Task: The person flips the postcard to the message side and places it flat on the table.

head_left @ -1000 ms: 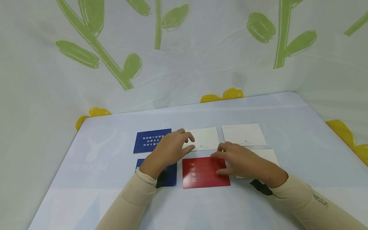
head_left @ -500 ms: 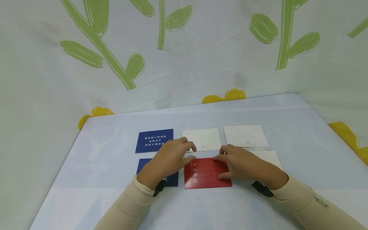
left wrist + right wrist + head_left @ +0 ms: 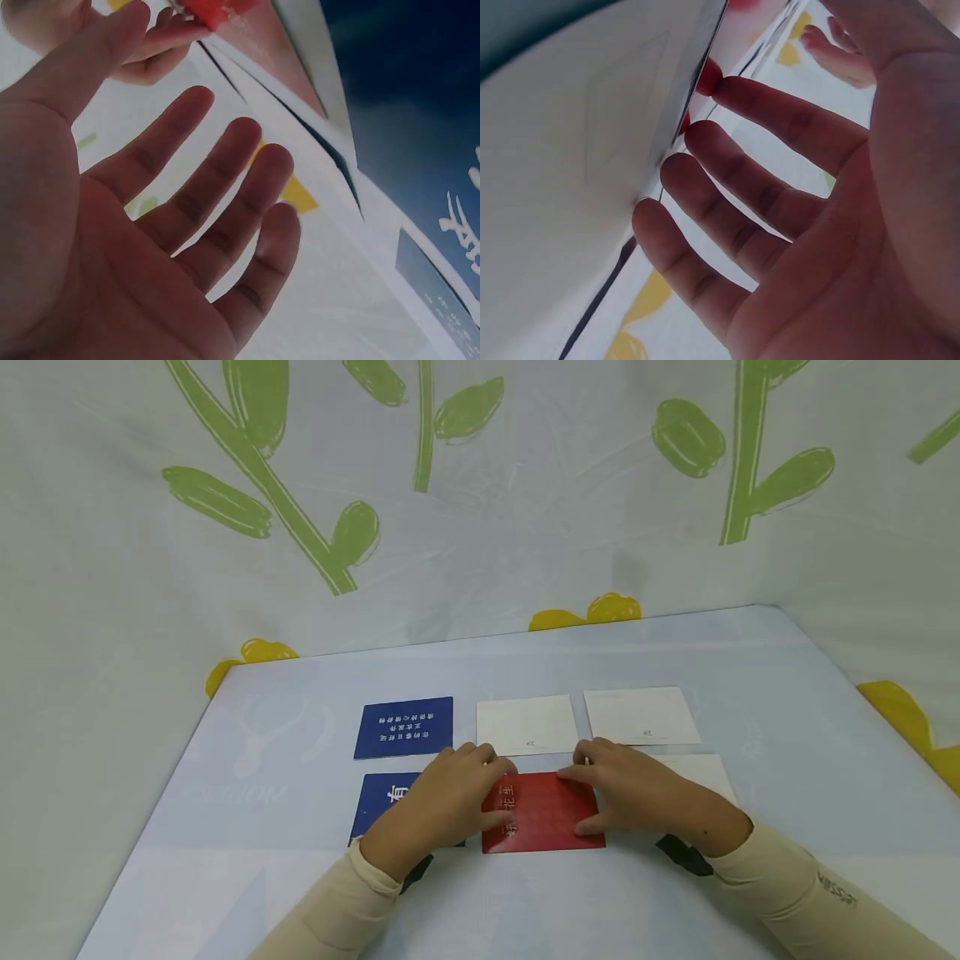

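Observation:
A red card (image 3: 551, 806) with white characters lies flat on the table in the head view. My left hand (image 3: 446, 797) is over its left edge, thumb and index fingertip at the card. Beneath that hand, a blue card (image 3: 369, 806) is partly covered. On the red card's right side rest the index finger and thumb of my right hand (image 3: 637, 785), whose palm hides much of a white card (image 3: 705, 772). Each wrist view shows spread, loosely bent fingers of the left hand (image 3: 165, 217) and the right hand (image 3: 780, 202), with no object enclosed.
Behind lies a row of cards: a blue one (image 3: 405, 727) with white writing, a white one (image 3: 525, 724) and another white one (image 3: 641, 714). The pale table (image 3: 525, 910) meets a leaf-patterned cloth backdrop (image 3: 525, 527). Black straps sit under both wrists.
My left hand has moved down and toward me, from the back white card to the red card's left edge. The right hand stays at the red card's right side. The cards look unmoved.

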`<state>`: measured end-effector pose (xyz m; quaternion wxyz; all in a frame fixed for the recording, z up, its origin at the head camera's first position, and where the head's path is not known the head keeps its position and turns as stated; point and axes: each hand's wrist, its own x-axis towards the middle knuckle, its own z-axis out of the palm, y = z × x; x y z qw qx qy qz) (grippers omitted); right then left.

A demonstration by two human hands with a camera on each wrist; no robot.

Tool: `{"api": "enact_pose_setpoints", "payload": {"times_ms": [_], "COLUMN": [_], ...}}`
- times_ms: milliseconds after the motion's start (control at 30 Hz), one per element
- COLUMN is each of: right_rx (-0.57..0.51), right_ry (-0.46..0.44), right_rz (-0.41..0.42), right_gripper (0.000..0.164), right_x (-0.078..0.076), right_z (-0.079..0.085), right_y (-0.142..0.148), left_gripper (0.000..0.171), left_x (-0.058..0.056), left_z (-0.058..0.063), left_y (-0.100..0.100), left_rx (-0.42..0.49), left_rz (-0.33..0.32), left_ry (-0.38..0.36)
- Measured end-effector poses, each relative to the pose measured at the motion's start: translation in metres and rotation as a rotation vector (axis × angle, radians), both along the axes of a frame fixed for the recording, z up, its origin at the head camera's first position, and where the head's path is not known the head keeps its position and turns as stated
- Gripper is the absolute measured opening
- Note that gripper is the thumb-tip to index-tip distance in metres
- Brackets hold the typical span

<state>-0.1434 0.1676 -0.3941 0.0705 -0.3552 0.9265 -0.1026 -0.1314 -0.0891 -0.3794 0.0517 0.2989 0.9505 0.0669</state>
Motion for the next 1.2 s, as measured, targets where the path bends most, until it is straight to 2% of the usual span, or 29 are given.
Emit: {"api": "enact_pose_setpoints", "payload": {"times_ms": [267, 633, 833, 1200], "right_rx": [0.009, 0.000, 0.013, 0.012], "right_ry": [-0.044, -0.032, -0.043, -0.052], "right_rz": [-0.041, -0.034, -0.038, -0.062], "right_gripper": [0.060, 0.063, 0.064, 0.064], "right_x": [0.000, 0.000, 0.000, 0.000], "right_z": [0.005, 0.002, 0.001, 0.001], "right_y": [0.000, 0.000, -0.002, -0.003], "left_gripper": [0.060, 0.064, 0.069, 0.071], "left_x": [0.001, 0.004, 0.005, 0.005], "left_z": [-0.004, -0.009, -0.014, -0.014], "left_y": [0.004, 0.003, 0.002, 0.002], "left_rx": [-0.010, -0.049, -0.062, -0.034], "left_rz": [-0.023, -0.033, -0.023, 0.012], "left_ry": [0.004, 0.048, 0.043, 0.052]}}
